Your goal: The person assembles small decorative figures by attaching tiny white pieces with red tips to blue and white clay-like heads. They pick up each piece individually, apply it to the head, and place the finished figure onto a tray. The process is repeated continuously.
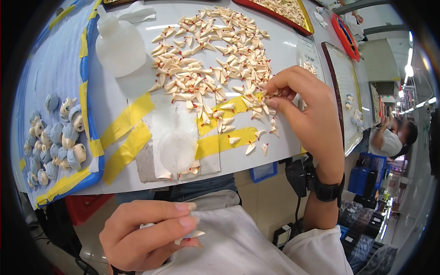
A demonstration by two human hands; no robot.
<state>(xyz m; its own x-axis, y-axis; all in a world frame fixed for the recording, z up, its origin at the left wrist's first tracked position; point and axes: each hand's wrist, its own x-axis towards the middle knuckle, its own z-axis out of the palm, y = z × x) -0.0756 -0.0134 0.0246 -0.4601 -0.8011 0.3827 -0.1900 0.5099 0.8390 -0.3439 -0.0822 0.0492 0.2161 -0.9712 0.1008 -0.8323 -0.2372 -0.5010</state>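
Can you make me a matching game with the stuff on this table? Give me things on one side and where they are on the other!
Things:
1. white bottle
2. figurine heads
3. round clear lid
4. right hand

Places:
A. in the blue tray at the left
B. at the edge of the cream pointed pieces
C. at the table's back left
D. on the white sheet between yellow tape strips

Pairs: 1-C, 2-A, 3-D, 4-B

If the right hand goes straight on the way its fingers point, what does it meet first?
The right hand points left into the pile of cream cone pieces; it would likely meet those at its fingertips first.
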